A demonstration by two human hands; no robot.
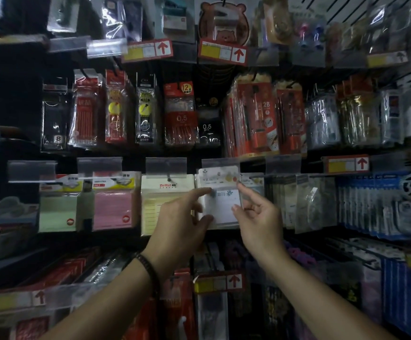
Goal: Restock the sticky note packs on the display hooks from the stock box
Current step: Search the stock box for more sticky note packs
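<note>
Both hands hold a white sticky note pack (220, 201) upright against the middle row of the display wall, just below a clear label holder (220, 163). The left hand (182, 217) pinches the pack's left edge between forefinger and thumb. The right hand (257, 217) pinches its right edge the same way. Whether the pack hangs on a hook cannot be told. To its left hang a yellow pack (159, 192), a pink pack (112, 208) and a green pack (57, 212). A bracelet (148, 268) circles the left wrist
</note>
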